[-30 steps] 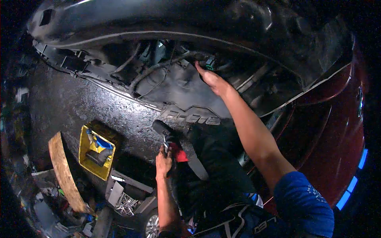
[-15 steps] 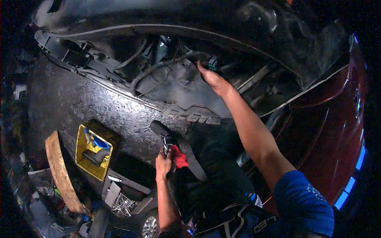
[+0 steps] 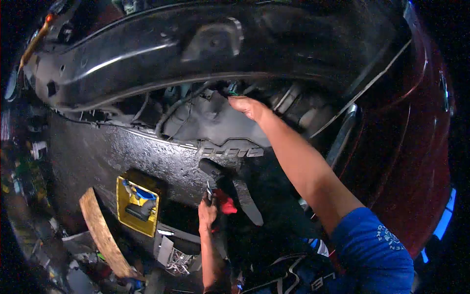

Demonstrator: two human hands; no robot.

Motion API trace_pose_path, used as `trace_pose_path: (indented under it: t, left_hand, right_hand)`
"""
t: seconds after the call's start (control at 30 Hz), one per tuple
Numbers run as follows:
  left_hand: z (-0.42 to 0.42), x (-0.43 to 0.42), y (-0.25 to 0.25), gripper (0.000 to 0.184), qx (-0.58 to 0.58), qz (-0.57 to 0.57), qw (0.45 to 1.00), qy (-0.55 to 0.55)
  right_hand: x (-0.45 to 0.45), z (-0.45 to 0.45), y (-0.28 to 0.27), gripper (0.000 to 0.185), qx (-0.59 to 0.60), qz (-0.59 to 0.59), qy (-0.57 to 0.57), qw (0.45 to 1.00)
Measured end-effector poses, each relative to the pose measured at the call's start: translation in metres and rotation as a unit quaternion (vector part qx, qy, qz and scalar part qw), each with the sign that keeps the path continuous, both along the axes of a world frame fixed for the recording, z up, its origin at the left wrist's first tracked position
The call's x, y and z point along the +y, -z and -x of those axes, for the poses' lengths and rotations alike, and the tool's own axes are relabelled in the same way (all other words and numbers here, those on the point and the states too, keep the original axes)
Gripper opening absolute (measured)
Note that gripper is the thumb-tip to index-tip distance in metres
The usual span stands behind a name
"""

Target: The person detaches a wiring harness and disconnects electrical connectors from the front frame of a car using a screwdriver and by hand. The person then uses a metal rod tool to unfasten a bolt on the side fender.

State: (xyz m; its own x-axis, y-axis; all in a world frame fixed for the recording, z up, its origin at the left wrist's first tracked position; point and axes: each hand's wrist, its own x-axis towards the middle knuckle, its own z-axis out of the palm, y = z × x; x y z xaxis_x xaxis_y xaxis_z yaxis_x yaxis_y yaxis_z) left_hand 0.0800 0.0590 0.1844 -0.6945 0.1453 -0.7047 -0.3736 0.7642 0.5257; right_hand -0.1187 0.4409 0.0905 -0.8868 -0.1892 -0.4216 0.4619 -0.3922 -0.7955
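Note:
My left hand (image 3: 208, 215) is low in the middle, its fingers closed around a slim metal hand tool (image 3: 209, 190) whose narrow end points up. Its exact kind is too small to make out. A red cloth (image 3: 225, 202) shows right beside that hand; whether the fingers hold it too is unclear. Stretched forward, my right hand (image 3: 248, 108) is over a dark plastic cover (image 3: 213, 115) on the vehicle. Its fingertips are close to a green connector (image 3: 233, 89). Most of its fingers are hidden, so I cannot see whether they grip anything.
A large black panel (image 3: 122, 66) curves across the top. Dark red bodywork (image 3: 391, 161) stands at right. On the floor are a yellow bin (image 3: 157, 215) with items inside, a curved wooden board (image 3: 100, 228) and a tray with metal tools (image 3: 181, 262).
The view has shifted, so floor items appear lower and farther right, and more of the black panel shows. My right hand has turned, its fingers pointing more leftward. The tool stays in my left hand.

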Motion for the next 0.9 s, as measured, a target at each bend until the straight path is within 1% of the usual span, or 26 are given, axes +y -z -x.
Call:
trace_pose_path:
  t: [0.03,0.1,0.13,0.2,0.27,0.3,0.33,0.37,0.43,0.5,0.53,0.57,0.6,0.67,0.7,0.73,0.77,0.8,0.83,0.87,0.9]
  left_hand:
    - [-0.003,-0.002,0.007,0.045,0.025,-0.016,1.000,-0.009]
    - [-0.006,-0.009,0.027,0.046,-0.052,-0.007,0.998,-0.027]
    - [-0.006,-0.013,0.030,0.047,-0.055,-0.006,0.998,-0.014]
    - [0.001,-0.010,0.021,0.049,-0.060,-0.004,0.998,0.012]
    - [0.007,-0.006,0.009,0.051,-0.056,0.010,0.998,0.032]
    - [0.010,-0.007,0.002,0.052,-0.057,0.022,0.997,0.048]
    - [0.013,-0.007,-0.004,0.053,-0.058,0.033,0.996,0.063]
    - [0.022,-0.001,-0.024,0.053,-0.044,0.050,0.991,0.112]
    - [0.031,0.008,-0.050,0.054,-0.007,0.056,0.987,0.154]
    - [0.034,0.002,-0.061,0.055,0.034,0.043,0.987,0.152]
    - [0.035,-0.004,-0.063,0.056,0.052,0.038,0.986,0.155]
    - [0.035,-0.015,-0.059,0.056,0.067,0.034,0.983,0.165]
    - [0.041,-0.016,-0.064,0.056,0.082,0.029,0.981,0.174]
    - [0.049,-0.019,-0.073,0.057,0.033,0.059,0.981,0.180]
    - [0.051,-0.022,-0.074,0.057,0.019,0.063,0.982,0.176]
    - [0.052,-0.026,-0.075,0.057,0.005,0.067,0.983,0.173]
    - [0.047,-0.039,-0.062,0.058,0.004,0.061,0.985,0.162]
    - [0.047,-0.042,-0.062,0.059,0.002,0.056,0.987,0.150]
    - [0.049,-0.045,-0.060,0.056,-0.015,0.075,0.979,0.187]
    - [0.053,-0.035,-0.072,0.052,-0.029,0.106,0.973,0.205]
    - [0.062,-0.010,-0.101,0.049,-0.042,0.136,0.964,0.223]
  right_hand:
    - [-0.005,-0.005,-0.007,0.025,-0.004,-0.007,0.028,1.000]
    - [-0.009,-0.002,-0.009,0.031,-0.010,-0.035,0.031,0.999]
    - [-0.011,0.000,-0.007,0.034,-0.012,-0.068,0.021,0.997]
    - [-0.017,0.005,-0.001,0.040,-0.009,-0.134,0.003,0.991]
    - [-0.023,0.007,-0.001,0.046,-0.045,-0.181,-0.004,0.982]
    - [-0.026,0.012,-0.028,0.044,-0.148,-0.195,-0.018,0.969]
    - [-0.027,0.011,-0.057,0.043,-0.149,-0.189,0.000,0.970]
    - [-0.027,0.006,-0.072,0.042,-0.152,-0.184,0.017,0.971]
    - [-0.024,0.001,-0.084,0.040,-0.141,-0.177,0.036,0.973]
    - [-0.023,0.000,-0.087,0.038,-0.117,-0.165,0.042,0.978]
    - [-0.023,0.002,-0.067,0.042,-0.107,-0.142,0.020,0.984]
    - [-0.024,0.006,-0.029,0.047,-0.097,-0.118,-0.003,0.988]
    - [-0.025,0.008,-0.025,0.049,-0.089,-0.128,-0.011,0.988]
    - [-0.027,0.012,-0.019,0.051,-0.075,-0.150,-0.024,0.985]
    - [-0.031,0.014,-0.013,0.051,-0.070,-0.180,-0.022,0.981]
    - [-0.036,0.016,-0.006,0.051,-0.065,-0.228,-0.012,0.971]
    - [-0.044,0.019,0.006,0.051,-0.061,-0.296,0.001,0.953]
    - [-0.063,0.026,0.025,0.051,-0.060,-0.391,0.019,0.918]
    - [-0.083,0.028,0.044,0.052,-0.059,-0.470,0.045,0.879]
    - [-0.074,0.011,-0.009,0.050,-0.073,-0.474,0.030,0.877]
    - [-0.064,-0.007,-0.067,0.048,-0.087,-0.478,0.015,0.874]
